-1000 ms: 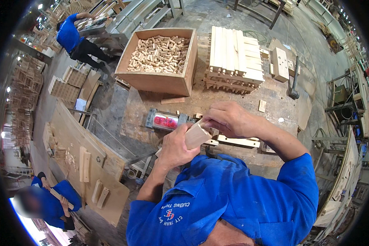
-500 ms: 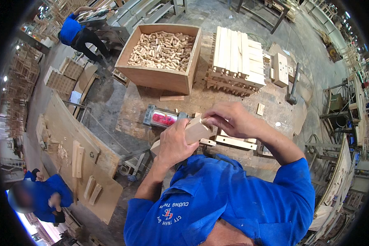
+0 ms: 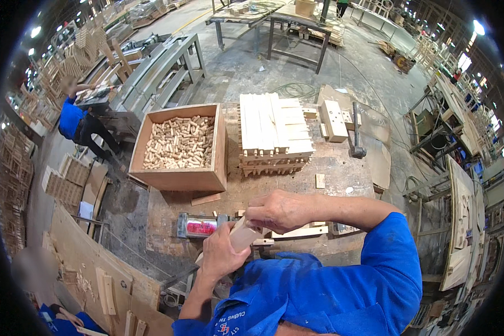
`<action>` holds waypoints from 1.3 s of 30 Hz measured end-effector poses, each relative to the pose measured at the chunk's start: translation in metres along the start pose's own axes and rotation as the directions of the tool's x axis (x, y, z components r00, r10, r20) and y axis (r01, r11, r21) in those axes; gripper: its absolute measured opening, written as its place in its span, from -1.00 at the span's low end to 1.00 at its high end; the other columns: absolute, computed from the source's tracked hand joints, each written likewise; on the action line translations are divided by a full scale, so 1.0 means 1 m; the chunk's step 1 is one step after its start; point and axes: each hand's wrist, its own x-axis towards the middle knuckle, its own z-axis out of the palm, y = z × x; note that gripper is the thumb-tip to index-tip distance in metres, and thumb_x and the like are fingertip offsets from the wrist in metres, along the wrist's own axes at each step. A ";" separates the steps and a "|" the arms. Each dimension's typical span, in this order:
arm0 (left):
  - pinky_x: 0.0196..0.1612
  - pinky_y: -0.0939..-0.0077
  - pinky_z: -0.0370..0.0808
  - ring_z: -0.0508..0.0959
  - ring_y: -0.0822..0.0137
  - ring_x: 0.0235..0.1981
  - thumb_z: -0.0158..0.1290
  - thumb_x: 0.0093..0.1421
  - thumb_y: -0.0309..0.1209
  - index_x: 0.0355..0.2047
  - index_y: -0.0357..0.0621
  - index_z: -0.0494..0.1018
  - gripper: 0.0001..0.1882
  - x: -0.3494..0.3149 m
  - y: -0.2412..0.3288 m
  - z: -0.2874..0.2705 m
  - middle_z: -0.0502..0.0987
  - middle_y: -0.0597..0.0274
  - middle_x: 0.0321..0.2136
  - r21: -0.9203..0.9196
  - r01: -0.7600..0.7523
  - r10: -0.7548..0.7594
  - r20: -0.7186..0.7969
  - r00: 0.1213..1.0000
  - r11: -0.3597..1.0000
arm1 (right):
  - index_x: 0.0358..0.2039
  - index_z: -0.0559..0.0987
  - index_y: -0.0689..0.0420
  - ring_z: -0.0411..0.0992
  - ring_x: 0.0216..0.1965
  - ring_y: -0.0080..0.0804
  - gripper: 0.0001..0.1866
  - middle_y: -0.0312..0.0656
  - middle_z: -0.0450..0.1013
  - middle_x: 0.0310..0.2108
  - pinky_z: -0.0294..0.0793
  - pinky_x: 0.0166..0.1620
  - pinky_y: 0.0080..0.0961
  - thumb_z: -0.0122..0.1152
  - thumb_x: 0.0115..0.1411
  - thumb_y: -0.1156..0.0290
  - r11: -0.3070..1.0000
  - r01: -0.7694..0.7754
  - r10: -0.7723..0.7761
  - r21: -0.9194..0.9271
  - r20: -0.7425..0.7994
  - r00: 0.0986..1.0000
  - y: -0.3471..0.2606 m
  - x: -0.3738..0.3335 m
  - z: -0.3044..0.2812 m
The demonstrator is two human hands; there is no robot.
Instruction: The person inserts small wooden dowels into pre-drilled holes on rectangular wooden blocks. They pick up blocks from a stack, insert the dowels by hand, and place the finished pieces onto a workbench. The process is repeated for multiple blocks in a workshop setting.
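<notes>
My left hand is wrapped round a pale wooden block, held tilted over the near side of the workbench. At the block's upper end my right hand is closed in a pinch, its fingers against the wood. Whatever sits between those fingertips is hidden. Just beyond the left hand lies a clear cylinder with grey ends and pinkish-red contents. A drilled wooden strip rests on the bench below the right forearm.
A wooden box full of short dowels stands at the bench's far left. Beside it is a stack of slats with dowel ends protruding. Farther right are a drilled block and a hammer. Two people in blue are at left.
The view has tilted up and shifted, so the bench things appear lower and farther left. Both hands stay at the block, the right one still at its end.
</notes>
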 end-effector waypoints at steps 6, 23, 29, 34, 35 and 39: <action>-0.01 -0.07 0.62 0.71 -0.22 -0.10 0.42 0.01 -0.25 0.14 -0.24 0.46 -0.30 0.001 0.004 0.007 0.68 -0.18 -0.14 0.031 -0.051 0.051 0.001 0.999 0.998 | -0.21 0.47 0.18 0.53 -0.45 0.30 -0.81 0.10 0.50 -0.50 0.46 -0.41 0.12 0.31 0.37 0.40 0.995 -0.082 0.083 0.058 -0.020 0.996 -0.002 -0.016 0.006; -0.03 -0.09 0.62 0.69 -0.27 -0.11 0.41 0.00 -0.28 0.11 -0.25 0.46 -0.32 0.008 -0.003 0.016 0.66 -0.24 -0.14 0.008 0.037 -0.037 -0.065 0.997 0.999 | -0.07 0.61 0.18 0.64 -0.36 0.08 -0.74 0.05 0.62 -0.38 0.60 -0.28 -0.10 0.23 0.53 0.22 0.953 -0.273 0.277 0.132 -0.013 0.961 -0.001 -0.002 0.008; 0.04 0.01 0.62 0.71 -0.18 -0.05 0.48 0.02 -0.31 0.12 -0.26 0.47 -0.32 0.003 -0.017 0.000 0.68 -0.19 -0.11 -0.257 0.164 -0.229 -0.250 0.941 0.953 | -0.13 0.63 0.19 0.60 -0.37 -0.11 -0.62 0.03 0.62 -0.36 0.55 -0.25 -0.18 0.33 0.46 0.07 0.915 -0.298 0.330 0.271 -0.081 0.941 0.019 0.031 -0.024; 0.03 0.04 0.64 0.74 -0.14 -0.05 0.46 0.06 -0.32 0.10 -0.28 0.51 -0.37 -0.020 -0.042 -0.004 0.71 -0.19 -0.09 -0.311 0.237 -0.334 -0.309 0.891 0.920 | -0.17 0.63 0.19 0.63 -0.22 0.07 -0.70 0.03 0.63 -0.29 0.58 -0.14 -0.05 0.31 0.45 0.17 0.921 -0.389 0.367 -0.037 -0.257 0.894 0.082 0.070 -0.024; 0.02 0.03 0.65 0.75 -0.15 -0.06 0.46 0.05 -0.32 0.10 -0.28 0.51 -0.36 -0.028 -0.049 -0.001 0.71 -0.20 -0.11 -0.318 0.246 -0.348 -0.318 0.882 0.915 | -0.17 0.63 0.19 0.62 -0.18 0.10 -0.71 0.03 0.64 -0.27 0.57 -0.11 -0.03 0.31 0.43 0.19 0.930 -0.359 0.328 -0.080 -0.258 0.909 0.095 0.087 -0.016; -0.01 0.02 0.66 0.76 -0.17 -0.11 0.45 0.02 -0.32 0.12 -0.29 0.50 -0.33 -0.043 -0.061 0.005 0.73 -0.20 -0.15 -0.324 0.234 -0.347 -0.355 0.868 0.917 | -0.14 0.66 0.16 0.60 -0.04 0.07 -0.77 0.03 0.63 -0.10 0.55 0.02 -0.01 0.32 0.37 0.25 0.878 -0.330 0.282 -0.348 -0.182 0.942 0.144 0.161 0.001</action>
